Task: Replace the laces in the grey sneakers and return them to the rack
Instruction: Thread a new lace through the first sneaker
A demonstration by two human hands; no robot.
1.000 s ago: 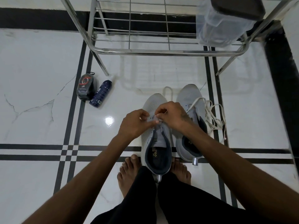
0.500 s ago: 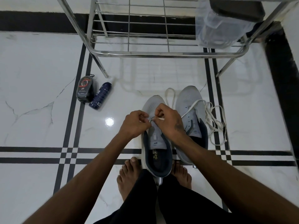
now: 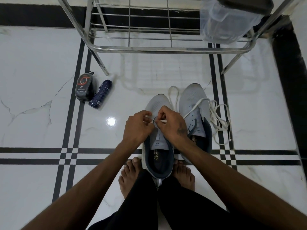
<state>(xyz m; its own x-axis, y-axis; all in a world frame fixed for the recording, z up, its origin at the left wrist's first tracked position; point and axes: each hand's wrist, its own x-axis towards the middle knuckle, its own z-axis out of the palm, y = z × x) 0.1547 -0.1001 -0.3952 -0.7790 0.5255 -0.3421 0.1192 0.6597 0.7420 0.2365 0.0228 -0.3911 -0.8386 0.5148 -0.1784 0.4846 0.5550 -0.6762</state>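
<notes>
Grey mesh identifies the left sneaker [image 3: 157,130], which stands on the tiled floor [image 3: 41,80] with its long axis running from the person's bare feet toward the steel shoe rack [image 3: 166,48], toe pointing at the rack. Head view: both hands meet over the forward eyelets. The left hand [image 3: 137,128] pinches the white lace [image 3: 163,121] on its side; the right hand [image 3: 172,123] pinches the lace tip, which points toward the left hand. Judgement: the next pass runs crosswise to the shoe axis. The right sneaker [image 3: 194,105] sits just beside, a loose lace [image 3: 216,120] draped over it.
</notes>
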